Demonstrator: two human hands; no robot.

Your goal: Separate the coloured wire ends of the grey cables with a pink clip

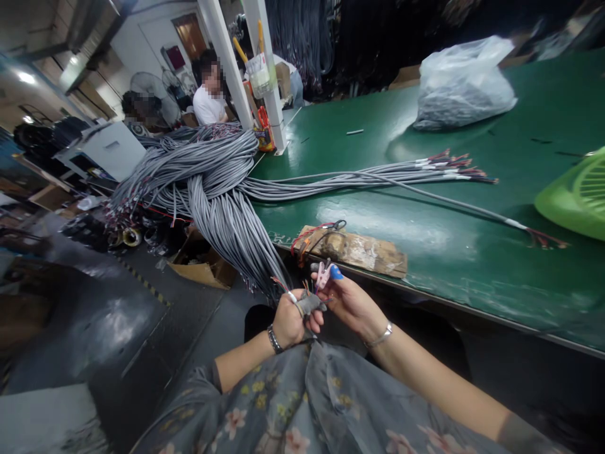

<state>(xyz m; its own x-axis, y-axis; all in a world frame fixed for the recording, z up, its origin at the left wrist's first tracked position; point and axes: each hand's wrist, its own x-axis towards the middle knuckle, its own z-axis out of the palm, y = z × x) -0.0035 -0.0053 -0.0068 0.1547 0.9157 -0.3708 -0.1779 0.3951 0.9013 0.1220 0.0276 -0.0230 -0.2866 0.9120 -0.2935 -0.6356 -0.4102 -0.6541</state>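
My left hand point(289, 320) is closed in a fist around the end of a grey cable point(309, 304), and the short coloured wires point(307, 287) of this cable stand up out of my grip. My right hand point(350, 301) is just beside it, on the right, and its fingers pinch a small pink tool point(323, 273) above the wires; one fingertip wears a blue cover point(336, 272). The two hands almost touch each other, in front of the edge of the green table point(425, 239) and above my lap. The cable in my fist belongs to a thick bundle of grey cables point(222, 189) which hangs down from the table edge to my hands. Its other part lies across the table toward the right, with the stripped ends point(456, 167) spread out there. Near the table edge, just behind my hands, there is a worn wooden block point(363, 250) with red wire and a small pair of scissors point(336, 224) on it. Farther away on the table lies a plastic bag point(463, 85), and at the right border I see a green fan point(579, 195). Behind the bundle, a person in a white shirt point(208, 104) sits at the far end.
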